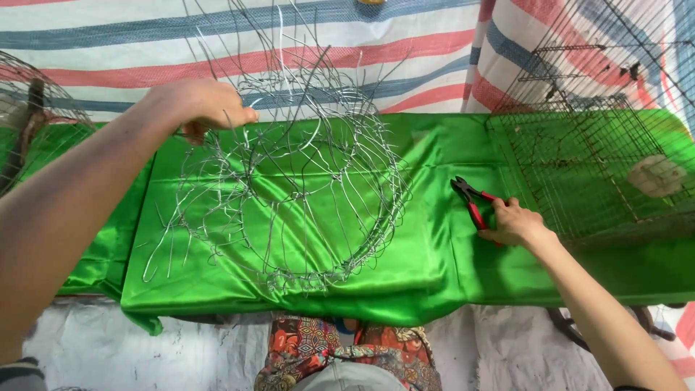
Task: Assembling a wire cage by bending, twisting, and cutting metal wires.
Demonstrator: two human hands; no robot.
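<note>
Two bare hands work over a counter draped in green cloth (pixel 434 268). The left hand (pixel 199 105) has its fingers pinched on the upper left rim of a round wire basket frame (pixel 297 188) lying mid-counter. The right hand (pixel 515 224) grips red-handled pliers (pixel 472 201) resting on the cloth just right of it. A wire cage (pixel 594 166) stands at far right.

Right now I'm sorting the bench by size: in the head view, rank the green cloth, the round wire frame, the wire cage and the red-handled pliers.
1. green cloth
2. round wire frame
3. wire cage, partly cut off by the picture's edge, so unsure against the frame
4. red-handled pliers
</note>
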